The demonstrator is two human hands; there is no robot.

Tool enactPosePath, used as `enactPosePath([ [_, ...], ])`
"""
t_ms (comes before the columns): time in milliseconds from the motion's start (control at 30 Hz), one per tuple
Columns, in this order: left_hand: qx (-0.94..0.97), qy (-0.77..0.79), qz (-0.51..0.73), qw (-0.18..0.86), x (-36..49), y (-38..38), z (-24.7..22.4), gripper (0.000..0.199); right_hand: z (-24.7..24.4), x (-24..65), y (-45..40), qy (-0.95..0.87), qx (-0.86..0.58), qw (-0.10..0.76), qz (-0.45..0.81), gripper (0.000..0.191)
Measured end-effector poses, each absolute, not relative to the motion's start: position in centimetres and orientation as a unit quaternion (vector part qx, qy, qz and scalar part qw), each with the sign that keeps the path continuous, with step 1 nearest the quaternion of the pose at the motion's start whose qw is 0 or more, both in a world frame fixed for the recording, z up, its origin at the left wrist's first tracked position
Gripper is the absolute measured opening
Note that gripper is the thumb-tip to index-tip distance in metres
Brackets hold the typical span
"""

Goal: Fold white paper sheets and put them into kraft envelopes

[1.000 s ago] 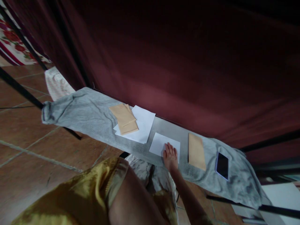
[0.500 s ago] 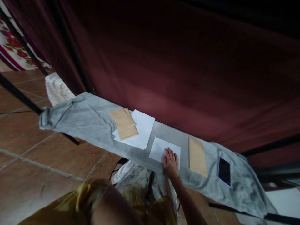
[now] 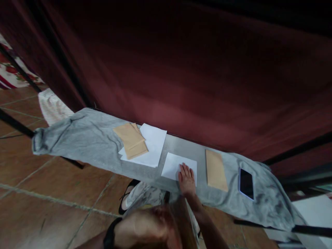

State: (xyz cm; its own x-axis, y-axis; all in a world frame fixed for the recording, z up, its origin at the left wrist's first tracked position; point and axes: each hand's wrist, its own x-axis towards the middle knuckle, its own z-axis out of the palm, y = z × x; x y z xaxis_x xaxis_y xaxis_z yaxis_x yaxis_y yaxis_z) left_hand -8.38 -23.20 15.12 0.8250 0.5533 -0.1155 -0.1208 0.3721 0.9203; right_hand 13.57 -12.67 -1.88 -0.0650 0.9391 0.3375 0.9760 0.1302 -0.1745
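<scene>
My right hand (image 3: pixel 187 180) lies palm down with its fingers stretched out on a small white sheet of paper (image 3: pixel 173 164), near that sheet's right side. Close to my body, at the bottom of the head view, my left hand (image 3: pixel 149 226) is smeared by motion, with a black band (image 3: pixel 110 233) on the wrist. Its fingers cannot be made out. Left of the small sheet, brown envelopes (image 3: pixel 131 138) overlap on larger white sheets (image 3: pixel 155 143). A single brown envelope (image 3: pixel 216 169) lies to the right of my right hand.
A grey cloth (image 3: pixel 90 138) covers the narrow table. Farther right on it lies a phone (image 3: pixel 246 184) with a dark screen. Behind the table hangs a dark red curtain (image 3: pixel 166 90). Black frame bars (image 3: pixel 15 122) stand at both ends, above a tiled floor (image 3: pixel 52 193).
My left hand has come into view at the bottom, where the arm and mustard sleeve were. My right hand stays flat on the small sheet. The camera view has shifted slightly.
</scene>
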Motion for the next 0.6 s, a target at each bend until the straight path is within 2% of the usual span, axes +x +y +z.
enactPosePath([
  [67, 0.529, 0.266, 0.242, 0.768, -7.9, -19.5, 14.0, 0.056, -1.8, 13.8, -12.6, -0.729, -0.656, 0.190, -0.044, 0.051],
  [133, 0.607, 0.370, 0.283, 0.643, -7.6, -16.0, 12.3, 0.041, -1.6, 13.9, -12.2, -0.724, -0.661, 0.194, -0.032, 0.051],
  [200, 0.692, 0.420, 0.286, 0.513, -7.4, -12.7, 10.2, 0.037, -1.3, 14.0, -11.6, -0.718, -0.665, 0.202, -0.017, 0.051],
  [367, 0.844, 0.436, 0.179, 0.256, -5.0, -5.9, 5.3, 0.047, -0.9, 13.3, -9.3, -0.706, -0.678, 0.203, 0.003, 0.052],
  [467, 0.882, 0.425, 0.108, 0.173, -1.9, -4.0, 3.2, 0.050, -1.2, 13.0, -8.4, -0.698, -0.695, 0.175, -0.002, 0.052],
  [600, 0.870, 0.462, 0.114, 0.126, 0.5, -3.5, 1.2, 0.055, -2.1, 13.4, -8.6, -0.694, -0.698, 0.173, -0.030, 0.055],
])
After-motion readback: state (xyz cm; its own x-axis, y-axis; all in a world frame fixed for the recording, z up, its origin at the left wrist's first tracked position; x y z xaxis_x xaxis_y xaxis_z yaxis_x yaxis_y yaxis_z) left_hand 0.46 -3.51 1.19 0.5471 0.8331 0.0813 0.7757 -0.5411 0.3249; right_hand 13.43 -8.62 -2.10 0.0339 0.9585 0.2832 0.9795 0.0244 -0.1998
